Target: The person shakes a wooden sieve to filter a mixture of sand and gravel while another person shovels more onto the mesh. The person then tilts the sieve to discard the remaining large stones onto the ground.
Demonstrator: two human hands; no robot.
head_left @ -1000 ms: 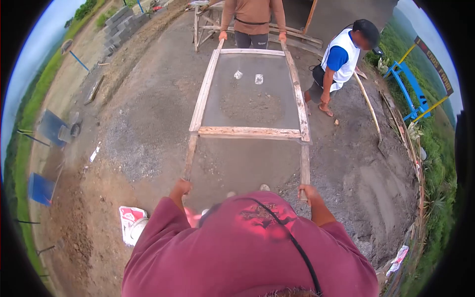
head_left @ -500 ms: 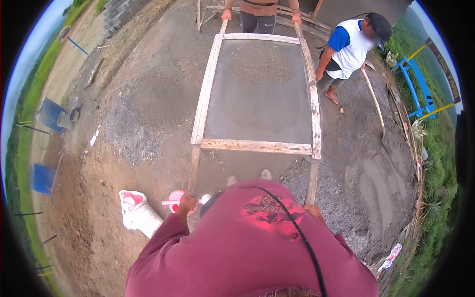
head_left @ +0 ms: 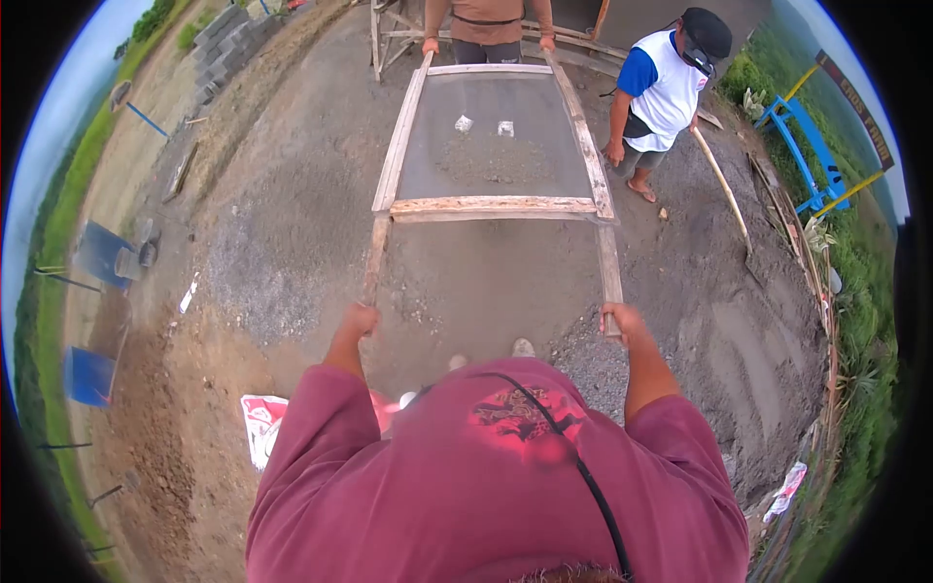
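Note:
A large wooden-framed sieve [head_left: 496, 205] stretches out in front of me, its long side rails ending in handles. My left hand [head_left: 361, 319] is wrapped round the end of the left handle [head_left: 376, 257]. On the other side, my right hand [head_left: 622, 321] grips the right handle [head_left: 609, 262]. Grey mesh [head_left: 496, 97] fills the frame. A patch of coarse grit [head_left: 494, 160] lies on it near my end, with two pale lumps [head_left: 464, 123] beyond. At the far end, another person's hands [head_left: 431, 46] hold the rails.
A second person [head_left: 661, 87] stands right of the sieve, beside a long-handled tool [head_left: 724, 189]. Grey sand [head_left: 748, 330] is heaped at right. Blue containers [head_left: 89, 376] stand at left, and a red-and-white sack [head_left: 260, 428] lies near my left arm.
My arms have stretched forward and the sieve has moved away from me toward the far person. Two pale lumps now show on the mesh, and the grit patch sits nearer my end.

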